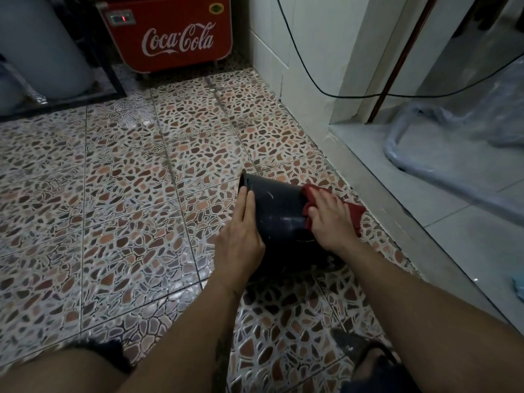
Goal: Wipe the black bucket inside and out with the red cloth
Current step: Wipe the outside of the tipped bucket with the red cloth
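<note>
The black bucket (279, 209) lies on its side on the patterned floor, its open rim pointing left. My left hand (241, 234) grips the bucket at the rim end, fingers flat along its outer wall. My right hand (329, 218) presses the red cloth (353, 212) against the bucket's outer wall near its base end. Part of the cloth sticks out to the right of the hand. The bucket's inside is hidden from here.
A raised grey step (397, 211) runs along the right, close to the bucket. A red Coca-Cola cooler (173, 35) stands at the back. A black cable (312, 78) hangs along the white wall. My knee (56, 373) and sandalled foot (371, 361) are in the foreground.
</note>
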Motion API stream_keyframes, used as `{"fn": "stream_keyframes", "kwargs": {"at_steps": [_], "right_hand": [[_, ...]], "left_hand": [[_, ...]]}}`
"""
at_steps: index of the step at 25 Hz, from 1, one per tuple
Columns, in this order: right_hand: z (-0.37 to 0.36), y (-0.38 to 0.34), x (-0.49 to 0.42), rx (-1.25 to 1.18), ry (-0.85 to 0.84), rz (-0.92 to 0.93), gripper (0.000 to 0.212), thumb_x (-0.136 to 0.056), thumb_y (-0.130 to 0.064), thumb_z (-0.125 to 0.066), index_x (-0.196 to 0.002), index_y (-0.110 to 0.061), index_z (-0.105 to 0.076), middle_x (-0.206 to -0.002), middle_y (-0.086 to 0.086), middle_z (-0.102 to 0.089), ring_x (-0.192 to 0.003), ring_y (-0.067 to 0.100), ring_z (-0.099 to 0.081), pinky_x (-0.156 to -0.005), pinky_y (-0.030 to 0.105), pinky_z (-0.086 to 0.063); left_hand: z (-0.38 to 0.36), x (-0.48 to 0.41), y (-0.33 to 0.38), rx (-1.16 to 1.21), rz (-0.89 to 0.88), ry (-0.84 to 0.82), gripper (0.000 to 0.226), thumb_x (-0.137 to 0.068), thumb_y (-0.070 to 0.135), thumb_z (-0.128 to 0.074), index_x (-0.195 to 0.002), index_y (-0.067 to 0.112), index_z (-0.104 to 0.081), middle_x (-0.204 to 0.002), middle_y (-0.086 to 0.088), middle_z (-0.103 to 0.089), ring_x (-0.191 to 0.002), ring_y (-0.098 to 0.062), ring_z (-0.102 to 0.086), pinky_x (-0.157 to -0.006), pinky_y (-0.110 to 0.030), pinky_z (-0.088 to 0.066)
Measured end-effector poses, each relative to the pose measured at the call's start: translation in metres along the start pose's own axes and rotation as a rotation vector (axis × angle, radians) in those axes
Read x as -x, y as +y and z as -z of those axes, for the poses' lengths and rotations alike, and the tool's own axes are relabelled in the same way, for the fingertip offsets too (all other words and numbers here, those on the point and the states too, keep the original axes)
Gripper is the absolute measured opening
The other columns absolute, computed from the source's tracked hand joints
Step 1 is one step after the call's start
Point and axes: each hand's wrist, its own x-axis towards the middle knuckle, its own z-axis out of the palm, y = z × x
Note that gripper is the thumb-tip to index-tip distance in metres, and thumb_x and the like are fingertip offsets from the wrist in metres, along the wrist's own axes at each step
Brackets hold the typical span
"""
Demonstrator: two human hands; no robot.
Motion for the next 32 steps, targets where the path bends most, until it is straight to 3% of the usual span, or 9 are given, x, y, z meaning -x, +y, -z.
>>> {"fn": "stream_keyframes", "kwargs": {"at_steps": [4,6,9,13,17,21,24,28,32], "right_hand": [[0.002,0.004,0.019,-0.031,-0.019,-0.079,0.056,-0.106,-0.036,-0.029,-0.159,-0.036,-0.014,-0.169,0.0,-0.011,-0.155,0.03,-0.001,-0.122,0.049,0.005],[-0.001,-0.017,0.027,-0.104,-0.02,0.043,0.057,-0.104,-0.033,-0.033,-0.158,-0.038,-0.019,-0.169,-0.002,-0.013,-0.155,0.028,-0.002,-0.122,0.047,0.006],[-0.011,-0.035,0.049,-0.137,-0.038,0.216,0.061,-0.098,-0.04,-0.031,-0.158,-0.04,-0.019,-0.169,-0.004,-0.015,-0.154,0.022,-0.003,-0.121,0.044,0.009],[-0.011,-0.006,0.067,-0.012,0.003,0.028,0.064,-0.095,-0.051,-0.018,-0.157,-0.041,-0.009,-0.169,-0.002,-0.01,-0.154,0.023,-0.001,-0.121,0.055,0.01],[-0.009,-0.017,0.056,-0.026,-0.027,-0.06,0.064,-0.092,-0.048,-0.02,-0.156,-0.04,-0.018,-0.168,-0.003,-0.016,-0.153,0.028,-0.006,-0.119,0.06,0.009],[-0.007,-0.064,0.023,-0.17,-0.067,0.211,0.062,-0.085,-0.035,-0.034,-0.145,-0.037,-0.047,-0.156,-0.01,-0.042,-0.141,0.023,-0.034,-0.12,0.052,-0.012],[-0.011,-0.082,-0.006,-0.188,-0.106,0.294,0.057,-0.087,-0.034,-0.036,-0.142,-0.035,-0.052,-0.149,-0.009,-0.052,-0.133,0.02,-0.046,-0.114,0.043,-0.027],[-0.003,-0.039,-0.028,-0.062,-0.147,0.09,0.045,-0.098,-0.041,-0.031,-0.138,-0.034,-0.05,-0.139,0.005,-0.06,-0.122,0.028,-0.054,-0.107,0.05,-0.036],[-0.001,-0.018,-0.012,-0.029,-0.14,-0.06,0.052,-0.094,-0.046,-0.024,-0.141,-0.041,-0.044,-0.147,0.0,-0.052,-0.13,0.031,-0.047,-0.113,0.06,-0.024]], "left_hand": [[0.007,-0.02,0.014,0.009,0.094,-0.039,0.068,-0.092,0.012,-0.033,-0.157,0.016,-0.011,-0.166,0.001,-0.005,-0.108,-0.032,-0.058,-0.08,-0.041,-0.045],[0.011,-0.031,0.019,0.028,0.149,-0.053,0.069,-0.089,0.01,-0.036,-0.155,0.014,-0.017,-0.165,-0.001,-0.013,-0.124,-0.035,-0.05,-0.095,-0.045,-0.043],[0.016,-0.036,0.012,0.061,0.192,-0.039,0.059,-0.093,0.01,-0.035,-0.151,0.014,-0.028,-0.158,-0.003,-0.032,-0.13,-0.032,-0.043,-0.103,-0.046,-0.039],[0.012,-0.016,0.005,0.138,0.129,0.031,0.055,-0.097,0.016,-0.034,-0.152,0.018,-0.031,-0.16,0.003,-0.029,-0.139,-0.021,-0.038,-0.11,-0.042,-0.037],[0.006,-0.012,-0.002,0.121,0.085,0.052,0.057,-0.096,0.019,-0.037,-0.152,0.013,-0.031,-0.161,-0.001,-0.027,-0.143,-0.019,-0.03,-0.114,-0.041,-0.032],[0.001,-0.007,-0.006,0.141,0.099,0.09,0.057,-0.093,0.016,-0.043,-0.15,0.011,-0.038,-0.157,-0.004,-0.035,-0.141,-0.019,-0.034,-0.113,-0.038,-0.032],[0.001,-0.008,-0.009,0.18,0.117,0.101,0.057,-0.093,0.018,-0.042,-0.149,0.014,-0.04,-0.156,-0.003,-0.038,-0.141,-0.017,-0.035,-0.115,-0.037,-0.03],[0.002,-0.011,-0.005,0.23,0.128,0.122,0.054,-0.093,0.016,-0.044,-0.147,0.015,-0.045,-0.153,0.0,-0.043,-0.139,-0.015,-0.037,-0.116,-0.033,-0.027],[-0.001,-0.014,-0.001,0.211,0.093,0.078,0.054,-0.094,0.018,-0.042,-0.148,0.019,-0.043,-0.153,0.004,-0.042,-0.138,-0.015,-0.039,-0.113,-0.038,-0.032]]}}
